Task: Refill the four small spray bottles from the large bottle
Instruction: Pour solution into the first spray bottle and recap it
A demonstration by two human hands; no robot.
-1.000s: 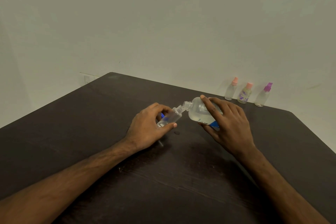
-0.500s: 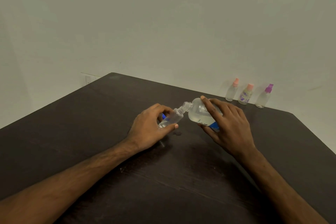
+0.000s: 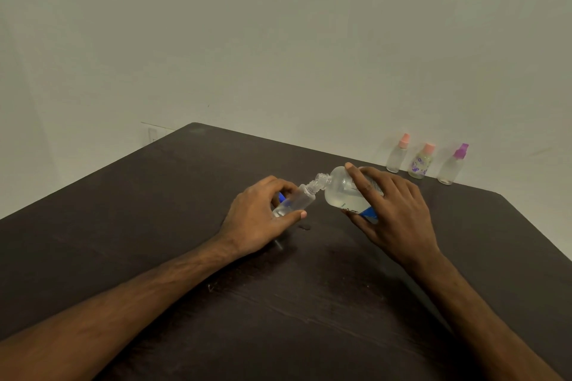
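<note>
From the head camera, looking down over both forearms, a dark brown worktop (image 3: 154, 226) fills the lower half of the view, with a plain pale wall (image 3: 278, 40) behind it.

The left hand (image 3: 257, 219) holds a small clear spray bottle (image 3: 294, 202) with its cap off, tilted so the open neck points up and to the right. Its fingers (image 3: 278, 185) curl over the top of the bottle and the thumb presses from below, so they are clamped on it. Something blue (image 3: 281, 196) shows between the fingers and the bottle; what it is cannot be told.

The right hand (image 3: 393, 213) grips the large bottle (image 3: 343, 192), tipped over on its side toward the left, its fingers spread across the clear body and closed on it. The large bottle's open mouth meets the neck of the small bottle. Clear liquid sits in the lower part of the large bottle, and a blue and white label shows near the palm.

A small wet spot (image 3: 305, 227) lies on the worktop just below the two bottles.

At the far right edge, against the wall, three more spray bottles stand upright in a row, well apart from the hands: one with a peach cap (image 3: 397, 155), one with a peach cap and purple flower print (image 3: 421, 161), and one with a purple cap (image 3: 453, 165).
</note>
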